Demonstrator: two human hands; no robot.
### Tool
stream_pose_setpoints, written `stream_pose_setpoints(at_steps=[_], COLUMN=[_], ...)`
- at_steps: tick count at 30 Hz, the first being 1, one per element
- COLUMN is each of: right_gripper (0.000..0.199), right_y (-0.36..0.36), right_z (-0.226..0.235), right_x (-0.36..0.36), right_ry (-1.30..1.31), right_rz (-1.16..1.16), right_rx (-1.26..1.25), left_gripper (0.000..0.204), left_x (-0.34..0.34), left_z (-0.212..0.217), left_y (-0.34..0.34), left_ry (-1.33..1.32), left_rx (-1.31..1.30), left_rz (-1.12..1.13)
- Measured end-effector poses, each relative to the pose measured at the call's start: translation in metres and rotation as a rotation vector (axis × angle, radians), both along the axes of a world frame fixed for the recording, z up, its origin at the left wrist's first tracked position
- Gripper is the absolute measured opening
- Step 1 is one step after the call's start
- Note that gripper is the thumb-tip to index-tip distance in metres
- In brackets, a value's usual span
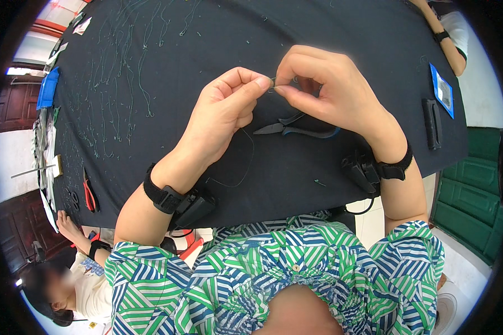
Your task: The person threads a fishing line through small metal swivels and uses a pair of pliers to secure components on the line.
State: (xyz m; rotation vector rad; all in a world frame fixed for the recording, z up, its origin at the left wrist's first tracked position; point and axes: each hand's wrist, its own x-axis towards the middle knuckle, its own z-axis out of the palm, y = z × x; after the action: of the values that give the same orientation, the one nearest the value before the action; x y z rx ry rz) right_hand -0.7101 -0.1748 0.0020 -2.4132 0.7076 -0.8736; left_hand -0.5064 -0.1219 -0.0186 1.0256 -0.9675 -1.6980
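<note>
My left hand [227, 109] is closed, thumb against forefinger, on a thin dark green cord. The cord [253, 151] trails below that hand and curls loosely over the black cloth. My right hand [330, 84] pinches at the same spot, its fingertips almost meeting the left ones. A tiny brownish bit [273, 82] shows between the two pinches, too small to make out. Just below the hands lie pliers [285, 128] with black and blue handles, partly hidden by my right hand. Both wrists wear black straps with small devices.
Many thin green cords [120, 72] lie across the cloth's left side. Red-handled pliers [88, 192] and scissors [72, 199] rest at the left edge. A black case [432, 124] and blue packet [442, 91] are at right. Other people's arms [450, 47] reach in at upper right and lower left.
</note>
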Motion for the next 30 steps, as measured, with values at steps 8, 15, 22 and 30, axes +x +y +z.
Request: stream_pose_setpoints(at_steps=[8,15,22,30], right_gripper=[0.009,0.008,0.009,0.009], right_y=[-0.0007,-0.0029,-0.0005,0.0005], right_z=[0.0003,0.003,-0.0004,0.0014], right_x=[-0.0011,-0.0056,0.0012,0.002], right_ry=[-0.014,-0.126,-0.111,-0.058], right_rz=[0.007,-0.055,-0.023,-0.009], right_rx=[0.03,0.035,0.061,0.012], left_gripper=[0.016,0.016,0.017,0.016], left_x=[0.0005,-0.0004,0.0005,-0.0005], left_z=[0.0003,0.0017,0.0013,0.0031], left_y=[-0.0002,0.0008,0.0009,0.0017], left_ry=[-0.001,-0.048,-0.055,-0.092], left_rx=[0.01,-0.021,-0.019,-0.023], left_rz=[-0.003,-0.013,-0.031,-0.049])
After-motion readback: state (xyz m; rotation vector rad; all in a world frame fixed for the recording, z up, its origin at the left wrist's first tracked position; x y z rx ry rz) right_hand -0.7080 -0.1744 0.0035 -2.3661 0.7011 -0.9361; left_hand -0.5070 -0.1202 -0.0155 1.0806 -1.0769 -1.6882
